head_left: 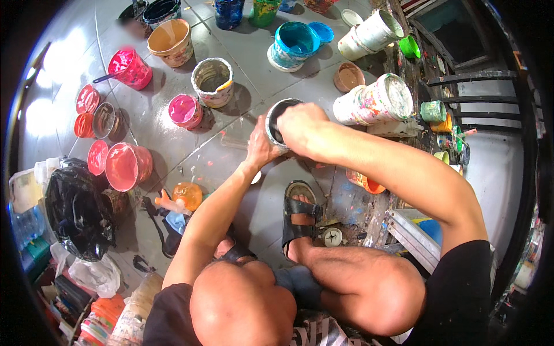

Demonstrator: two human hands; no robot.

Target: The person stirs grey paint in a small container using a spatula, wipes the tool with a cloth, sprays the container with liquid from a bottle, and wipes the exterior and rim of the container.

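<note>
Between my knees and the scattered paint tubs, I have a small tub [284, 104] with a pale rim and a dark inside. My left hand [264, 144] wraps round its near left side and steadies it. The closed right hand [302, 128] reaches over the rim from the right, knuckles up. Its fingertips are down inside the tub, so whatever they grip is hidden. Just beyond stand a pink paint tub [185, 112] and a larger white tub [213, 92] with yellowish paint on its rim. To the right leans a tall paint-splashed white bucket [369, 105].
Farther off are a blue tub [291, 52], a tan tub [173, 49] and a bright pink tub [130, 68] with a stick. A coral tub [128, 167] lies left, near a black plastic bag [78, 210]. On the right are a worn wooden ledge [378, 222] and black metal bars [479, 99].
</note>
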